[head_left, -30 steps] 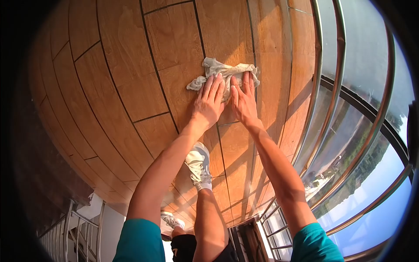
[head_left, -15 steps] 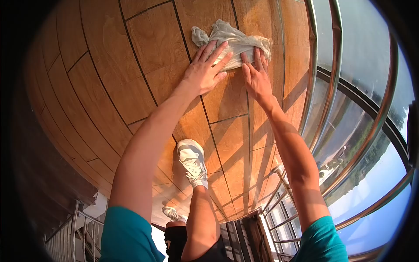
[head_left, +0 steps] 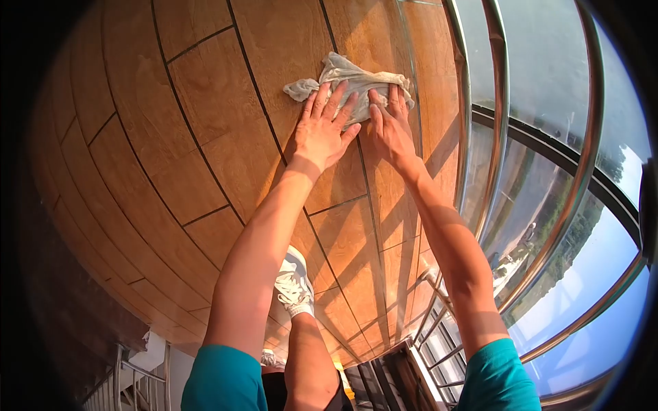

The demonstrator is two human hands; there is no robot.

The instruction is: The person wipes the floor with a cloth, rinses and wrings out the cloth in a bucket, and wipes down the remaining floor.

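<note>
With the fingers of the left hand spread and those of the right hand closer together, both atop the cloth on the floor left of the railing, uneven pressure could bunch it.

Curved rails at R w/ window behind, plus 1 metal railing btm L.

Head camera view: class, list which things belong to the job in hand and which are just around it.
Part of the job:
- grey-white cloth, crumpled under the fingers
- left hand and right hand, both on it
- wood-look floor beneath

Just around:
- metal bars on the right
- white shoe, worn
</note>
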